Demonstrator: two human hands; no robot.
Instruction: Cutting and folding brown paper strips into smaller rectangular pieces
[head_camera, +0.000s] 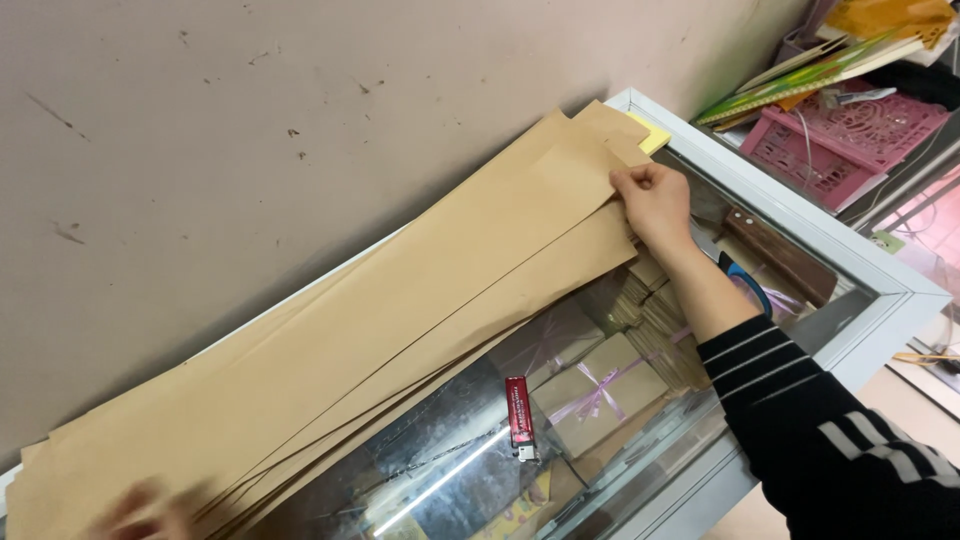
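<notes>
The glass-topped display counter (850, 300) runs from near left to far right along the beige wall (250, 120), and I am looking down on it. On its top lies the stack of long brown paper strips (380, 330), fanned slightly, its far end against the wall side and its near end at the lower left.

My right hand (652, 203) is closed on the far right end of the top strips, fingers curled over the edge and thumb under, as far as I can see. My left hand (150, 512) is at the near left end of the stack, blurred; I cannot tell whether it grips or only presses flat.

To handle this well, I judge both ends should be kept level and the strips pulled taut, so the edges line up instead of fanning further.

A knife with a wooden handle (775, 250) lies just right of my right wrist, so that arm should stay clear of it. A small red lighter (518, 415) lies on the glass near the stack's lower edge.
</notes>
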